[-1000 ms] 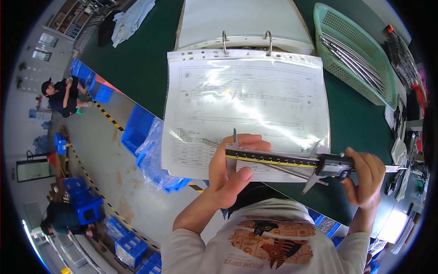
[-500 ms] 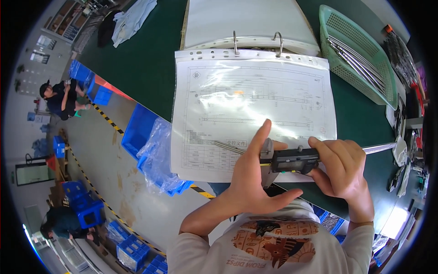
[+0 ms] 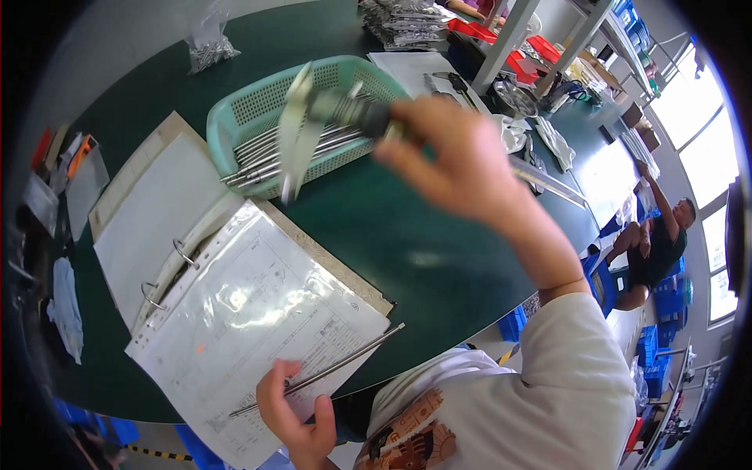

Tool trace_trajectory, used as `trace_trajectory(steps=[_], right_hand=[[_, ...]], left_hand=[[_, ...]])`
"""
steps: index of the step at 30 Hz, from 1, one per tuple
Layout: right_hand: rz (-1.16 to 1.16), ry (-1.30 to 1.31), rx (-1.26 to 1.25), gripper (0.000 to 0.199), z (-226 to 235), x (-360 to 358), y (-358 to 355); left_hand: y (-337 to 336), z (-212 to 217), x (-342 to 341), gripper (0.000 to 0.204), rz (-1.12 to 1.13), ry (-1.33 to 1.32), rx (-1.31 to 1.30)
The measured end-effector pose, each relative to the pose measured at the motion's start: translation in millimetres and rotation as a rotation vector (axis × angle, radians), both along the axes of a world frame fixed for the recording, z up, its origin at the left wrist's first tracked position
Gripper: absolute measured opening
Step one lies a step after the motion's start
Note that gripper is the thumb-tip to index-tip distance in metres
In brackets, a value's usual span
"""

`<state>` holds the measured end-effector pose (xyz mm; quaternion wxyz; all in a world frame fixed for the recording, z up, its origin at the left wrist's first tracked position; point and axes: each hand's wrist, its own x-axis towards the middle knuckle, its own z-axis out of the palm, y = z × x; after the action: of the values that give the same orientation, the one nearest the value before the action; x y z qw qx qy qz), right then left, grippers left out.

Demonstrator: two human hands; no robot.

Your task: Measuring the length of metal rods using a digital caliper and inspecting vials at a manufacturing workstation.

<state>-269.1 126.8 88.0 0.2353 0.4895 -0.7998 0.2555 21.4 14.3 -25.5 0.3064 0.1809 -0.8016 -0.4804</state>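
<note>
My right hand [image 3: 454,157], blurred by motion, is closed around a digital caliper [image 3: 341,110]. The caliper's jaws hang over the green basket [image 3: 227,117], and its beam sticks out past my wrist. My left hand [image 3: 294,415] is at the lower edge of a ring-binder page [image 3: 235,313] in a clear sleeve. A thin metal rod [image 3: 352,356] runs slantwise through my left hand, whose fingers curl about it; the thumb stands apart. Part of the rod is hidden by the fingers. Several similar metal rods [image 3: 262,153] lie inside the basket.
The binder lies spread on a dark green table [image 3: 439,274]. Another caliper [image 3: 458,84] and white gloves [image 3: 554,142] are beyond the basket. A plastic bag of small parts [image 3: 210,51] sits at the far left. A person [image 3: 662,243] sits to the right, away from the table.
My view has turned to the right. My right hand has carried the caliper away from the rod and my left hand, toward the basket. The rod stays with my left hand over the page.
</note>
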Motion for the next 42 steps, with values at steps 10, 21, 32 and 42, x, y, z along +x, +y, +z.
trace_trajectory(steps=[10,21,32,42], right_hand=[[-0.676,-0.424,-0.164,0.052,-42.1,-257.4,-4.1],[-0.493,-0.832,-0.241,0.019,-128.2,-343.1,-15.7],[-0.803,-0.335,0.41,0.038,-83.2,-259.5,-39.0],[-0.67,-0.059,0.585,0.032,-86.8,-286.5,-35.9]], left_hand=[[0.7,9.3,-17.8,0.024,0.026,-0.157,-0.39],[0.3,17.8,-14.1,0.014,0.059,-0.205,-0.369],[5.5,28.3,-24.5,0.018,0.013,-0.299,-0.524],[3.6,29.2,-19.1,0.016,0.079,-0.241,-0.46]])
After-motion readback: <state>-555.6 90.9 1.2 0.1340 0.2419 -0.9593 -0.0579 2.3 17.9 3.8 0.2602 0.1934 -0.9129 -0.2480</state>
